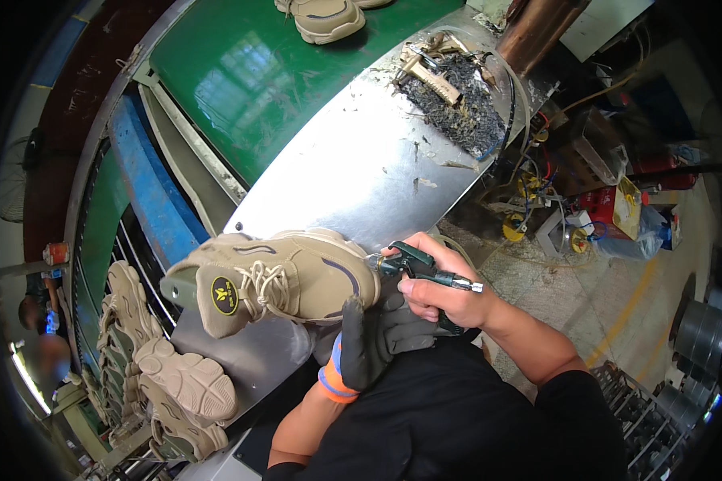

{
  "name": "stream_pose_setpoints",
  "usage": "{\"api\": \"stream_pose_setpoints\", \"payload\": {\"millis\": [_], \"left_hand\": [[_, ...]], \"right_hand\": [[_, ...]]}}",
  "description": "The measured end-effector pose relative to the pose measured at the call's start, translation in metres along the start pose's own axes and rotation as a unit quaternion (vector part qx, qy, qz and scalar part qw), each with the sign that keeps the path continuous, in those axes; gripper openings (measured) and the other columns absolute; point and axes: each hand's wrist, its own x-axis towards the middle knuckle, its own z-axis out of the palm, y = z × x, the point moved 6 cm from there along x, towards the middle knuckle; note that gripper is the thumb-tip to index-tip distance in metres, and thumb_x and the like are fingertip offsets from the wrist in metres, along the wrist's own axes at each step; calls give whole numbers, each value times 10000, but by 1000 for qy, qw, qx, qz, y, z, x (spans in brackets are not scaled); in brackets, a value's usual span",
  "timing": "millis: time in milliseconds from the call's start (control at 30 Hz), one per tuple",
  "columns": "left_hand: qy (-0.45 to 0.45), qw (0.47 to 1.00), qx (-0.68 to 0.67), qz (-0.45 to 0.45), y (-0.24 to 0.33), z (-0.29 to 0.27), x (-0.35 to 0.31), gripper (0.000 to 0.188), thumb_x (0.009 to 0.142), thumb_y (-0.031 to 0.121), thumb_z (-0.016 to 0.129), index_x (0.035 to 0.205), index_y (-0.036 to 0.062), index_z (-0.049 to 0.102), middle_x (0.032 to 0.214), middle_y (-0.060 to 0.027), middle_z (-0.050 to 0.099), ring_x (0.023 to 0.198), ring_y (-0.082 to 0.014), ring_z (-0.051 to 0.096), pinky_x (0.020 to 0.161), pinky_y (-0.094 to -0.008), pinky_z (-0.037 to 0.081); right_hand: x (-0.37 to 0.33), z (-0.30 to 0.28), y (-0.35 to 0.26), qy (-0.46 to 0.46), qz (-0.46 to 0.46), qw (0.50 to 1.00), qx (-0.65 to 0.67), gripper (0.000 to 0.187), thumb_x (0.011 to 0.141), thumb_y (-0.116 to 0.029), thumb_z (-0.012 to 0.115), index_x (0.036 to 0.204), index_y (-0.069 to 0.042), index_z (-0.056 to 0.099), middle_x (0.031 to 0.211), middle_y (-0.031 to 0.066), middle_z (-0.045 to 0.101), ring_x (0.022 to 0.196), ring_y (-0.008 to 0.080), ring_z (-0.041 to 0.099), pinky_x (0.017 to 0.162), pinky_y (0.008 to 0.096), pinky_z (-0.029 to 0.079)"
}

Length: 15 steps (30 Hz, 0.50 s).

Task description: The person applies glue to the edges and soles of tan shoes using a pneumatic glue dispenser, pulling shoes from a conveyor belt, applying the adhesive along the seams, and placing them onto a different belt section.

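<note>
Currently, we have the beige lace-up sneaker (317,280) in front of the body, over the near edge of the silver metal bench (321,176), upper facing up, toe toward our right. A green insert (186,289), probably a shoe last, shows at the heel end. We cannot tell how much of the sole rests on the metal.

Left hand (377,333), dark-gloved: thumb set against the toe, fingers extended below the tool. Grip strength unknown; part is hidden. Right hand (445,289), bare: fingers wrapped around a dark green pistol-shaped hand tool (414,260), its metal tip (374,260) at the toe cap. Touching or just clear, we cannot tell; trigger position likewise.

Risks, as we judge them:
(a) Tip skids over the curved toe and marks the upper. Cause: slanted approach on a rounded surface.
(b) Gloved fingers get caught. Cause: they lie close to the tip, so any slip could reach them.
(c) Sneaker pivots or rolls. Cause: no hand steadies the heel end.
(d) Swinging heel knocks the stored beige sneakers (188,381) at lower left. Cause: their nearness.
(e) Upper picks up dirt from the dark scrap pile (457,116). Cause: loose bits on the bench.
</note>
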Motion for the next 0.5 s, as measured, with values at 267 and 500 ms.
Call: {"api": "stream_pose_setpoints", "payload": {"millis": [267,500], "left_hand": [[47,996,49,51,14,2,35,823,935,708,203,1280,11,473,1070,-106,613,943,-177,599,852,-298,492],[53,987,108,109,16,-24,45,708,970,643,202,1103,44,556,954,-38,591,806,-132,551,736,-268,461]], "right_hand": [[-15,0,-3,79,-90,985,-125,382,899,-113,599,1231,-2,446,828,25,552,687,61,493,605,229,401],[-14,15,23,100,-231,930,-269,452,864,-25,576,1273,55,402,755,27,572,635,66,517,608,231,433]]}}
